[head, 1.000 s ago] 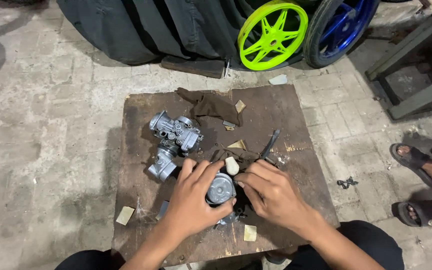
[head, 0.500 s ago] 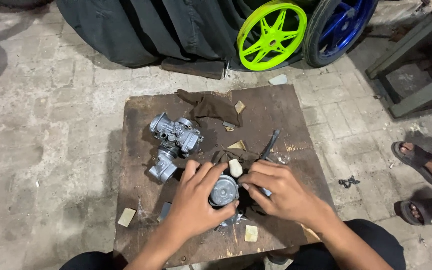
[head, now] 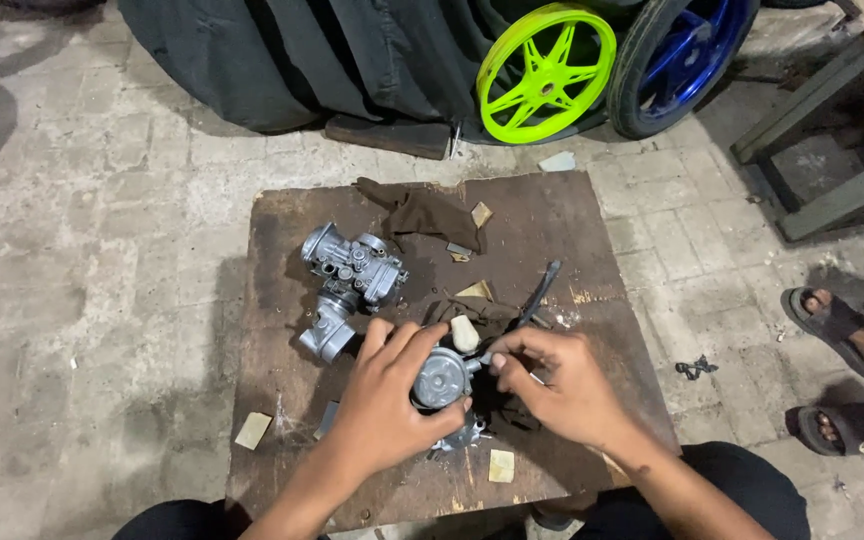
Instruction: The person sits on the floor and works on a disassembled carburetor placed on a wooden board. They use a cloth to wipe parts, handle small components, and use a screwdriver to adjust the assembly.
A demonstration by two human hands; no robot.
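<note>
The left hand point(head: 387, 410) rests over a grey metal carburetor part point(head: 442, 378) near the front centre of the dark wooden board point(head: 572, 220), which lies flat on the paved floor point(head: 102, 250). The fingers point(head: 407, 345) of this hand curl around the left side and top of the part, and the thumb closes against its lower edge, so the hand is clamped on it. The right hand point(head: 562, 385) sits just to the right of the part, fingertips pinched together at its right edge; whether they grip a small piece there cannot be told. The two hands are close together, with the round face of the part showing between them. A second carburetor body point(head: 352, 268), silver with screws, lies behind and to the left on the board, touching a short cylindrical metal piece point(head: 327, 335). A brown rag point(head: 427, 212) lies at the rear of the board. A thin dark tool point(head: 540, 292) lies at an angle behind the right hand. Small pale scraps point(head: 252, 430) lie on the board. Beyond the board stand a lime-green wheel point(head: 547, 72) and a blue wheel point(head: 682, 55). At the right edge, another person's sandalled feet point(head: 837, 320) rest on the floor.
</note>
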